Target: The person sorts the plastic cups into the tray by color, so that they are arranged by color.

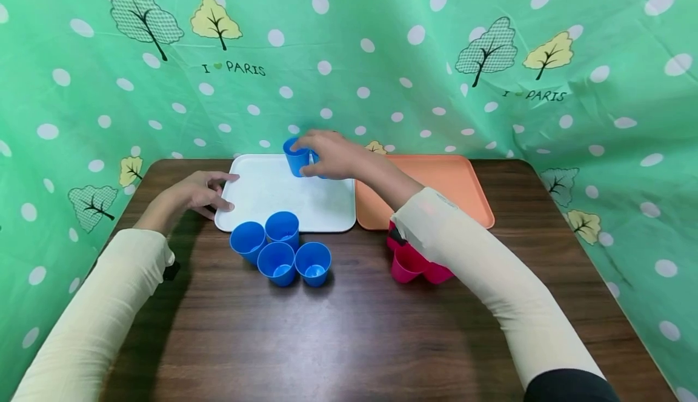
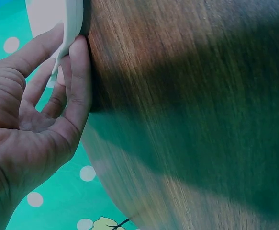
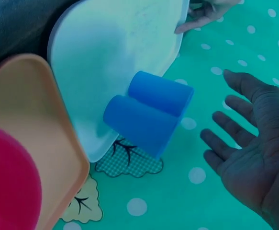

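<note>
My left hand (image 1: 199,191) holds the left edge of a white tray (image 1: 256,190); in the left wrist view, thumb and fingers (image 2: 79,62) pinch its rim. Over the tray's far right part is my right hand (image 1: 332,153), just above two blue cups standing side by side. One blue cup (image 1: 297,162) shows plainly in the head view, while the hand mostly covers the other. From the right wrist, both cups (image 3: 139,122) stand on the tray, with the spread fingers (image 3: 232,127) apart from them.
Several blue cups (image 1: 277,264) stand clustered in front of the white tray. An orange tray (image 1: 436,177) adjoins it on the right. Pink cups (image 1: 406,265) stand before the orange tray, partly hidden by my right forearm. A green dotted cloth (image 1: 338,44) hangs behind the brown table (image 1: 305,341).
</note>
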`<state>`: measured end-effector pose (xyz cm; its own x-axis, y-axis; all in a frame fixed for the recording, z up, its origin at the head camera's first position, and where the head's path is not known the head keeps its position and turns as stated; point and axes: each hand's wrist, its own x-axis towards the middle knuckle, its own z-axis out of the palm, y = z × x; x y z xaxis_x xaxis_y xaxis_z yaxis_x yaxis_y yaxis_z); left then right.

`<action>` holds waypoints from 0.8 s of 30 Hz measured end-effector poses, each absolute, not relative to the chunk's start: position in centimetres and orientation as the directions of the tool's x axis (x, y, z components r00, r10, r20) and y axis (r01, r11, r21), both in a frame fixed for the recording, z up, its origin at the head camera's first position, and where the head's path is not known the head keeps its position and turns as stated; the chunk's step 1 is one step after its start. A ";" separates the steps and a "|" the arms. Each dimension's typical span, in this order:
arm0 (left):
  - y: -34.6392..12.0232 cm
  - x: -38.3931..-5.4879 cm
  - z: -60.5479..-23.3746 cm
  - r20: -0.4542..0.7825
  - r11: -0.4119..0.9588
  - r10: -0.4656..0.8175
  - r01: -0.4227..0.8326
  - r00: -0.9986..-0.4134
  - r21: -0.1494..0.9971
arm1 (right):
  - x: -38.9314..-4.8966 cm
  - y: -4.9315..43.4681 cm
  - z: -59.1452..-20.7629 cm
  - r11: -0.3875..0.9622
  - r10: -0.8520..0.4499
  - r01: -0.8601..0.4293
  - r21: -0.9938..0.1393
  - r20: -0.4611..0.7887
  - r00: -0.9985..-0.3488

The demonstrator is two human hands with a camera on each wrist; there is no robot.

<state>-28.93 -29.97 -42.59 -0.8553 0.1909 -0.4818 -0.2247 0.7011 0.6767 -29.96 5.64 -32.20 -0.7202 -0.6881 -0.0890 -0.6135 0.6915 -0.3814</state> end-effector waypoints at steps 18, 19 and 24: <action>-29.8 -28.9 -42.6 -0.494 0.691 0.174 -0.252 -0.852 0.678 | -26.0 4.0 -31.6 0.605 -0.787 -0.681 -0.414 -0.179 -0.590; -29.9 -28.9 -42.6 -0.495 0.690 0.173 -0.253 -0.852 0.678 | -25.8 3.9 -31.6 0.599 -0.793 -0.684 -0.416 -0.191 -0.578; -29.9 -28.9 -42.7 -0.491 0.686 0.172 -0.254 -0.854 0.682 | -24.9 3.5 -31.5 0.566 -0.824 -0.714 -0.411 -0.255 -0.506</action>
